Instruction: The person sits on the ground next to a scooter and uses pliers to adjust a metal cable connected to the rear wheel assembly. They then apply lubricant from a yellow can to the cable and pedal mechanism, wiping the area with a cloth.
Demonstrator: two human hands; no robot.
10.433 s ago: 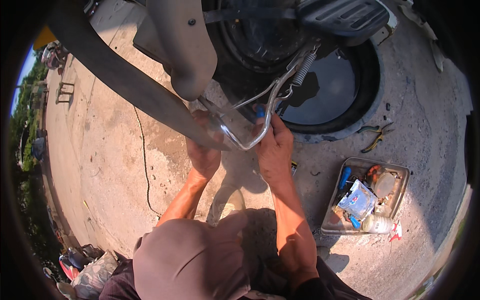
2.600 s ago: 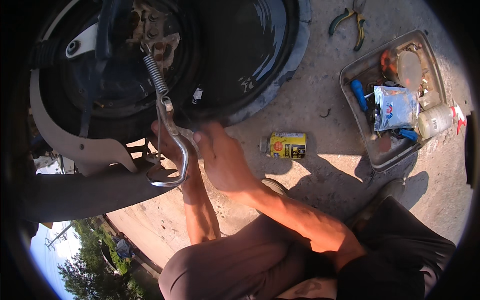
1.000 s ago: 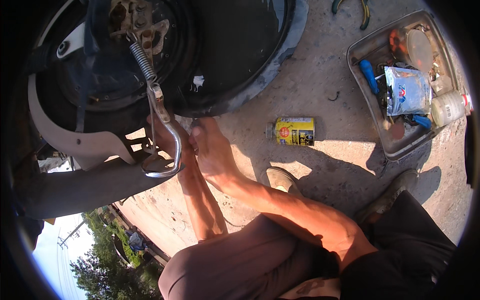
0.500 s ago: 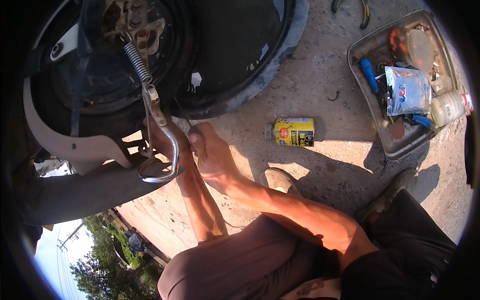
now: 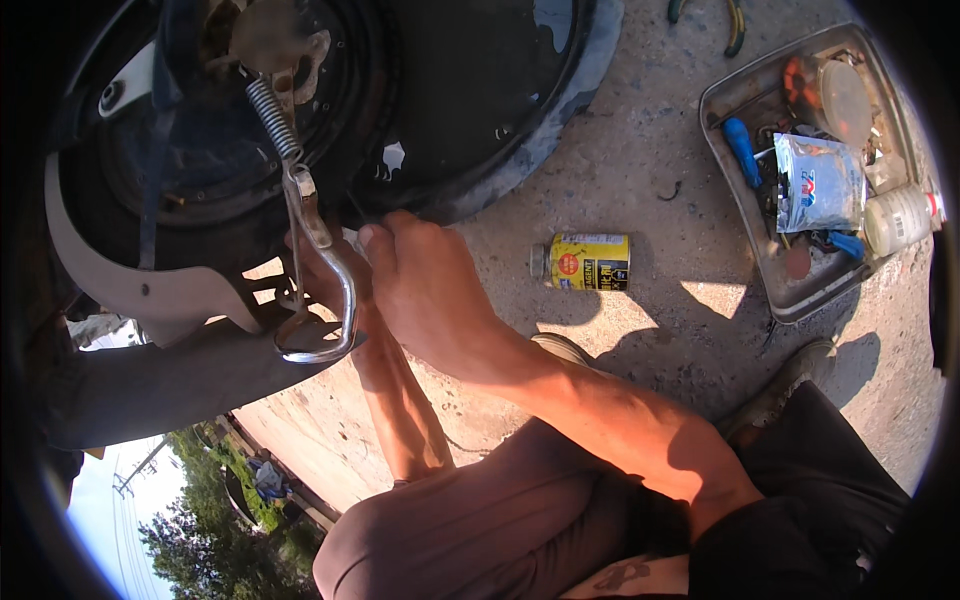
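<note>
My right hand (image 5: 430, 290) is closed, its curled fingers and thumb close to the dark wheel (image 5: 230, 200). A thin dark piece shows just above the thumb, but I cannot make out what it belongs to. My left hand (image 5: 335, 275) reaches up beside it, partly behind a chrome kickstand (image 5: 345, 290) with a coil spring (image 5: 272, 120). Its fingers are hidden by the kickstand, the shadow and the right hand. A curved grey mudguard (image 5: 170, 300) runs along the wheel's near left side.
A wide, round black basin (image 5: 470, 110) with shiny reflections lies past my hands. A yellow and black bottle (image 5: 590, 262) rests on its side on the concrete. Far right, a metal tray (image 5: 775, 290) holds a blue-handled screwdriver (image 5: 740, 150), a silver packet (image 5: 818, 185) and a white bottle (image 5: 900, 220).
My right hand has shifted slightly up and left, its back turned more toward me. My left hand stays by the kickstand. The sunlit patch beside the yellow bottle has changed shape.
</note>
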